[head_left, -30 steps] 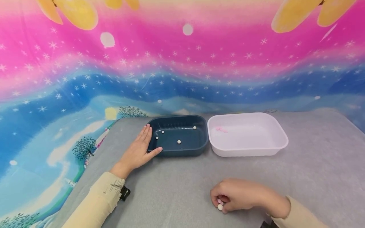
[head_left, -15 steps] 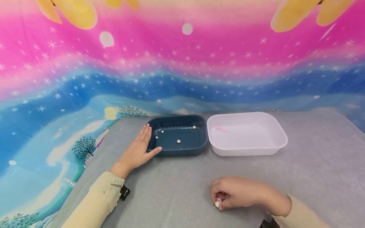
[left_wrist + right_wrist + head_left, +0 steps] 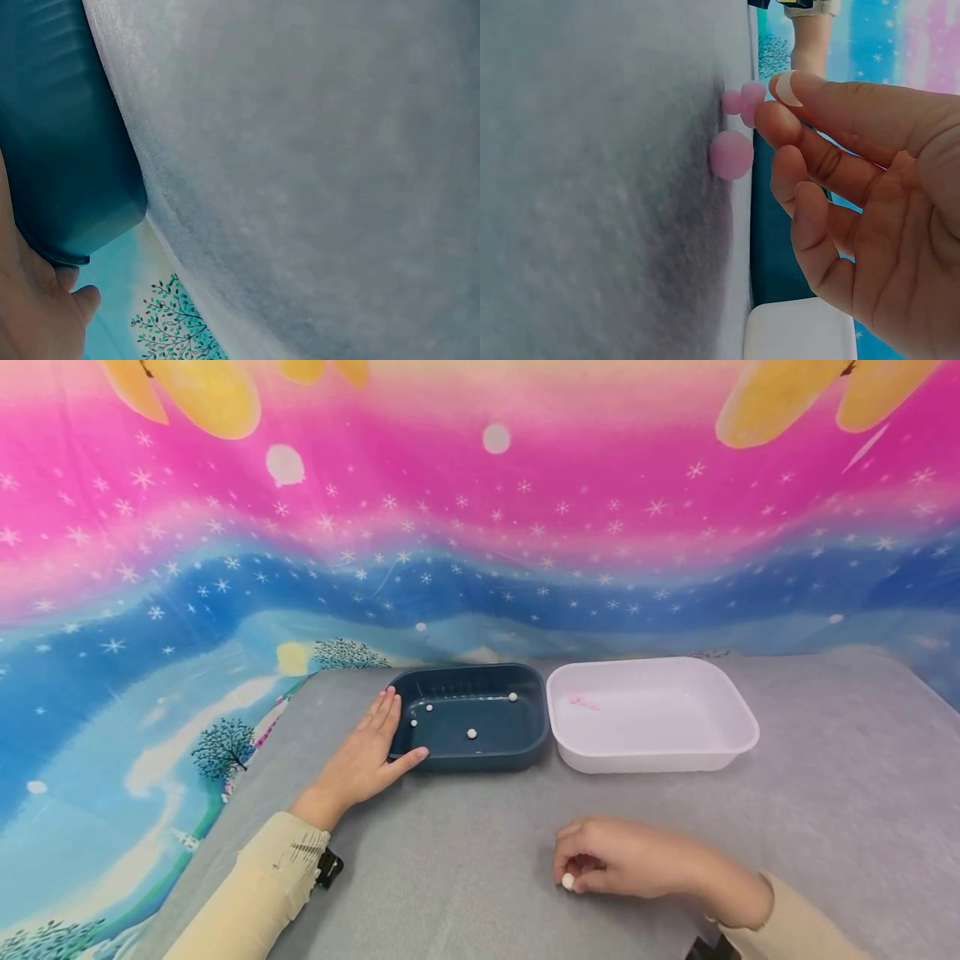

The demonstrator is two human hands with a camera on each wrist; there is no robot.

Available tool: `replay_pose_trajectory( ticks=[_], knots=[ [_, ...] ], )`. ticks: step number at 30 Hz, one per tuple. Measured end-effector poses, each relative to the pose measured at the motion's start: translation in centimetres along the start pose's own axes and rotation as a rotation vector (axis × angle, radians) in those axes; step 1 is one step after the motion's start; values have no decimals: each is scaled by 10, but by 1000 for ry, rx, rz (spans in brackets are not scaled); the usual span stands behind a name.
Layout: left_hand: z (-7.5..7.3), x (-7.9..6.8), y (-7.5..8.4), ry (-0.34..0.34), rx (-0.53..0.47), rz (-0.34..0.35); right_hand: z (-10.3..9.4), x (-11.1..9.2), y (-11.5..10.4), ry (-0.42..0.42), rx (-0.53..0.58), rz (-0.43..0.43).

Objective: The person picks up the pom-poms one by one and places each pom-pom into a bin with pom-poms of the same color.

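Note:
My left hand (image 3: 363,756) rests on the left end of the dark blue tray (image 3: 480,761), fingers along the rim and thumb over the near edge. In the left wrist view, part of that hand (image 3: 37,315) shows beside the tray wall. On the right, my right hand (image 3: 622,858) is low over the cloth and pinches a small pale ball (image 3: 567,882) between thumb and fingertips. In the right wrist view, a cluster of small pinkish balls (image 3: 753,93) is at the thumb and index tips. A larger pinkish ball (image 3: 731,155) sits just below the cluster in that view.
Several small white balls, including one (image 3: 472,734), lie in the dark tray. A white tray (image 3: 652,760) stands directly to its right, holding small pink balls (image 3: 583,702). Grey cloth (image 3: 450,860) covers the table, with a colourful printed cloth (image 3: 480,543) behind.
My right hand has shifted slightly away from me, and the pale ball at its fingertips has moved with it. Pink balls seen beside it earlier are hidden in the head view. The left hand stays put.

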State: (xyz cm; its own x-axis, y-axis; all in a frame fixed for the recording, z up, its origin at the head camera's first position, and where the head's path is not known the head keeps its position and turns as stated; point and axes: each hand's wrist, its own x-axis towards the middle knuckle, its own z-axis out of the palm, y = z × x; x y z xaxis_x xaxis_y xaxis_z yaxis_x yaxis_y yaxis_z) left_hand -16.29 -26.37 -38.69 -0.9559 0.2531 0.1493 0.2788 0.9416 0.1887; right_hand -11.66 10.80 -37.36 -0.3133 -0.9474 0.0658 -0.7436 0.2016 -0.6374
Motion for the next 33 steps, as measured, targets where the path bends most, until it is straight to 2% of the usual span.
replay_pose_trajectory(
  ticks=[15, 24, 33],
  knots=[
    [-1, -1, 0, 4, -7, 3, -4, -2, -2, 46, 23, -19],
    [1, -1, -1, 7, -11, 1, -7, -1, -5, 43, 13, -31],
    [1, -1, 1, 4, -16, -8, -9, 1, -10, 28, 54, -21]
  ],
)
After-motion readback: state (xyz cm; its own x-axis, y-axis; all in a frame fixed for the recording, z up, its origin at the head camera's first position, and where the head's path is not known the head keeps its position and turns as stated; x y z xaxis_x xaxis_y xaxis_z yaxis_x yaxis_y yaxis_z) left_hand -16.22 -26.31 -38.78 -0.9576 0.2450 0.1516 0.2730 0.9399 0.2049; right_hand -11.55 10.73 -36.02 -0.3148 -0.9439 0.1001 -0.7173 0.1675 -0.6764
